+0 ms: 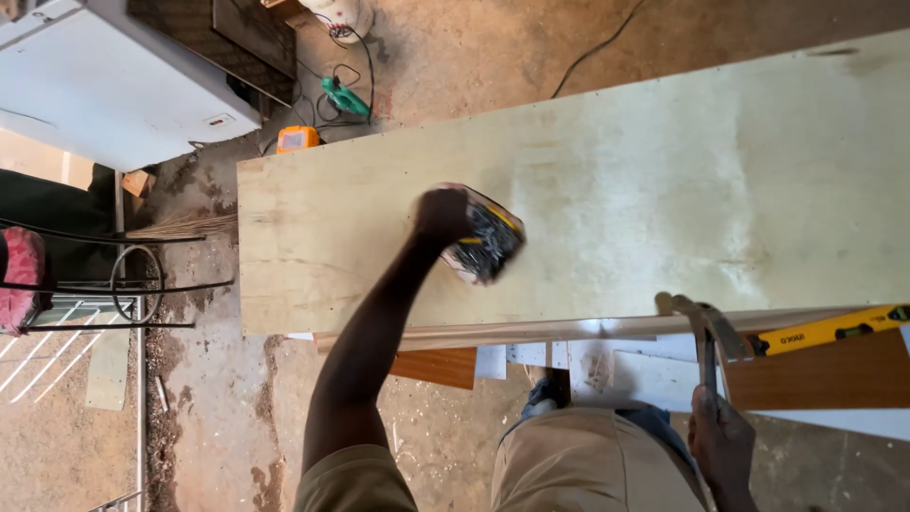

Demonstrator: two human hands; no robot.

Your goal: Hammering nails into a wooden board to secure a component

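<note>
The left hand (pixel 442 210) grips a bag of nails (pixel 485 242) resting on the plywood sheet (pixel 664 180), within reach, while the right hand (pixel 720 438) clasps a hammer (pixel 706 332) by its handle, head hooked over the board's near edge.

Left hand (pixel 444 213) motion-blurred over nail packet (pixel 485 242); right hand (pixel 720 441) cut by bottom edge; hammer (pixel 706 332) head partly indistinct.
</note>
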